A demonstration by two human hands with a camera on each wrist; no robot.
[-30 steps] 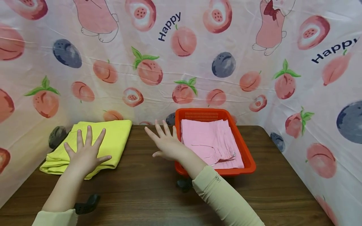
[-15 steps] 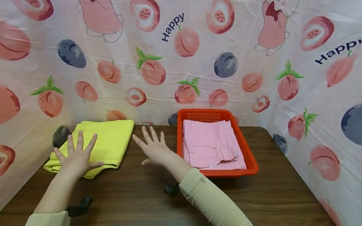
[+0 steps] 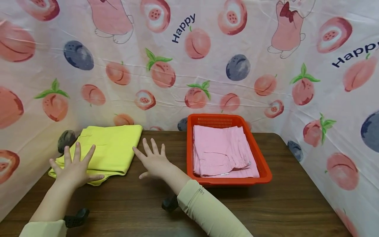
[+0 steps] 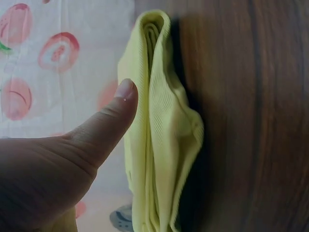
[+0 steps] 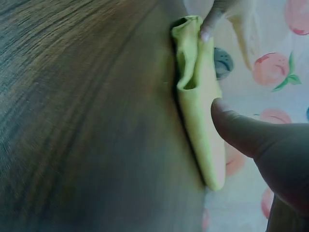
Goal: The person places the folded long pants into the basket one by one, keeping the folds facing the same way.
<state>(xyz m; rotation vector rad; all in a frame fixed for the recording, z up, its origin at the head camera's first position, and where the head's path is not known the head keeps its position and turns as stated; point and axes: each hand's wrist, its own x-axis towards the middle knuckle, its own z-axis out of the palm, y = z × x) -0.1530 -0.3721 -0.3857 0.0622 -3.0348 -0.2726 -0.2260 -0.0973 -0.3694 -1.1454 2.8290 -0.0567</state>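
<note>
A folded yellow cloth garment (image 3: 115, 144) lies at the left back of the table, its stacked layers showing in the left wrist view. My left hand (image 3: 72, 169) is spread with fingers apart and overlaps the near left part of it in the head view. My right hand (image 3: 155, 163), also spread, hovers just right of the yellow garment and holds nothing. In the red plastic basket (image 3: 263, 168) lies folded pink clothing (image 3: 219, 148), right of my right hand.
The brown wooden table (image 3: 296, 204) reaches back to a fruit-printed curtain (image 3: 165, 112) that encloses the back and sides. Black wrist mounts (image 3: 77, 218) sit beneath both forearms, low over the table.
Both hands have moved left and nearer to me, the right one away from the basket toward the yellow garment. The view has turned slightly; garment and basket stay put on the table.
</note>
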